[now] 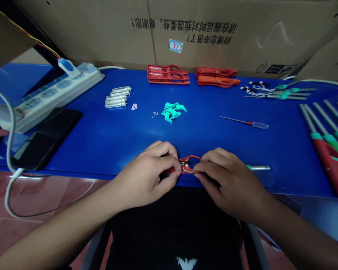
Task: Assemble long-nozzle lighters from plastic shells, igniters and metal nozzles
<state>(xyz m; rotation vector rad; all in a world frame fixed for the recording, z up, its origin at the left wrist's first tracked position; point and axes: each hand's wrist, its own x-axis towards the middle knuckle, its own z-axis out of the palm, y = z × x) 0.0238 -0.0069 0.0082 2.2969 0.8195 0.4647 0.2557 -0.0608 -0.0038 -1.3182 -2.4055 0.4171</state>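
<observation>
At the table's front edge lies an orange-red lighter casing half (189, 169), with a black part and white wire showing inside it. My left hand (160, 170) is closed at its left end, thumb and fingertips pinched over the black part and wire. My right hand (224, 172) has its fingers closed on the casing's right portion. A metal lighter tube (260, 168) with a green collar sticks out to the right beyond my right hand. My fingers hide much of the casing and the exact grip points.
Behind my hands lie green plastic parts (173, 111), small screws (154, 114), clear fuel tanks (116, 98), red casings (167, 75) and a screwdriver (245, 122). Wired tube assemblies (284, 92) sit back right, finished-looking lighters (329, 161) at right. A phone (46, 138) and power strip (59, 92) occupy the left.
</observation>
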